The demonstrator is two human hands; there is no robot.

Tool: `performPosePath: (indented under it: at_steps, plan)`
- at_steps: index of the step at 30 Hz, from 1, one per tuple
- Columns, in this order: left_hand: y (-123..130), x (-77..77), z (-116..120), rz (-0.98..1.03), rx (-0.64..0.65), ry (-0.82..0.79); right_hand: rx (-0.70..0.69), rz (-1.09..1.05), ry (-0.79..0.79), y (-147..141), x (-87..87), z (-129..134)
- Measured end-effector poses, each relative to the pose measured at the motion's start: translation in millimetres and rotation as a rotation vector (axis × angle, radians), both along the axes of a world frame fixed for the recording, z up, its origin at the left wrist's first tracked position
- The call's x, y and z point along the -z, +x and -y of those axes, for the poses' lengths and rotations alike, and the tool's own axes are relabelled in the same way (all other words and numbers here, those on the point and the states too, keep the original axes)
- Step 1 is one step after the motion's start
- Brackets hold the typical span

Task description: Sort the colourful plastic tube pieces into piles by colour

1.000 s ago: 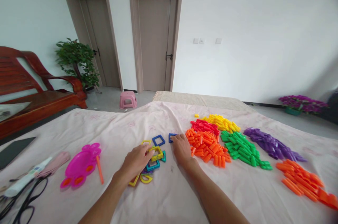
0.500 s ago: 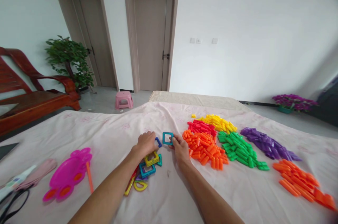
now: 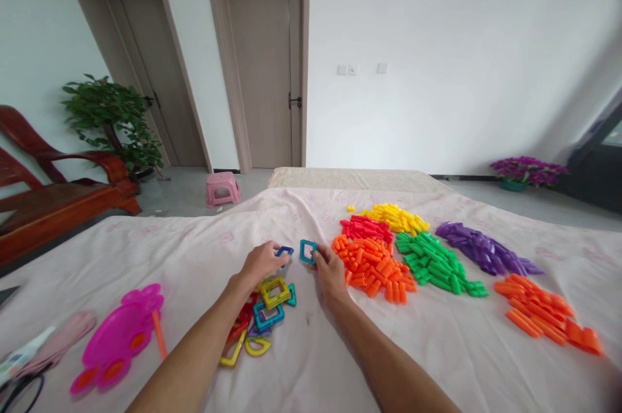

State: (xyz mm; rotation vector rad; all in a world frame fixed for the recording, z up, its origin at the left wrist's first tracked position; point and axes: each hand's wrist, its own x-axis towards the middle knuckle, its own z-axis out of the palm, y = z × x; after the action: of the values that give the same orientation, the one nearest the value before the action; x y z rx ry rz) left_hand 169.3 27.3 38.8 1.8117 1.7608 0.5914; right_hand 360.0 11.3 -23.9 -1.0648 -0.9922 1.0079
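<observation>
My left hand (image 3: 263, 262) pinches a dark blue square frame (image 3: 284, 251) by its near side. In my right hand (image 3: 329, 268) a teal square frame (image 3: 308, 251) is held upright between thumb and fingers. The two frames are apart, with a small gap between them. Just below my left hand lies a loose heap of frame pieces: a yellow square (image 3: 275, 292), a light blue square (image 3: 268, 316), a yellow rounded piece (image 3: 257, 346) and some red ones, partly behind my left forearm.
Right of my hands lie piles of orange (image 3: 374, 265), red (image 3: 365, 229), yellow (image 3: 394, 217), green (image 3: 437, 262) and purple (image 3: 483, 247) pieces, and more orange (image 3: 539, 309). At the left are a pink plate (image 3: 114, 335), an orange stick (image 3: 159, 334) and a cloth (image 3: 63, 342).
My left hand has lifted the dark blue frame and tilted it flatter, away from the heap. The teal frame has turned slightly in my right hand. The camera view has shifted a little.
</observation>
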Motion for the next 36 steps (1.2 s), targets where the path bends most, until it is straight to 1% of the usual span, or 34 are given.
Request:
performPosePath:
  at_steps: [2, 4, 6, 8, 10, 11, 14, 16, 19, 22, 26, 31, 36]
  plan:
    - [-8, -0.2, -4, 0.148, 0.02, -0.057, 0.031, 0.175, 0.094, 4, 2.1, 0]
    - [-15, -0.3, -6, 0.267, 0.048, -0.089, 0.033, 0.404, 0.212, 9, 1.9, 1]
    - [-20, 0.3, -9, 0.338, 0.077, -0.095, -0.021, 0.618, 0.301, 11, -0.3, 3]
    - [-21, 2.2, -11, 0.358, 0.105, -0.078, -0.106, 0.773, 0.34, 11, -3.7, 5]
    - [-18, 5.0, -15, 0.328, 0.133, -0.036, -0.149, 0.884, 0.329, 10, -7.8, 7]
    - [-15, 6.4, -17, 0.298, 0.148, -0.005, -0.144, 0.928, 0.306, 10, -9.9, 8]
    - [-5, 9.3, -22, 0.171, 0.216, 0.111, -0.066, 1.052, 0.197, 9, -15.9, 12]
    - [1, 9.0, -25, 0.079, 0.288, 0.184, -0.04, 1.127, 0.135, 8, -19.0, 14]
    - [6, 6.0, -29, -0.038, 0.433, 0.248, -0.048, 1.189, 0.079, 8, -20.9, 17]
    - [8, 3.6, -34, -0.118, 0.579, 0.269, -0.047, 1.191, 0.055, 7, -20.1, 17]
    - [12, 4.8, -44, -0.182, 0.71, 0.272, -0.029, 1.201, 0.042, 7, -19.0, 16]
    - [15, 8.3, -52, -0.228, 0.763, 0.264, -0.031, 1.24, 0.052, 7, -20.1, 17]
    - [15, 8.1, -48, -0.225, 0.733, 0.258, -0.034, 1.277, 0.082, 6, -20.0, 18]
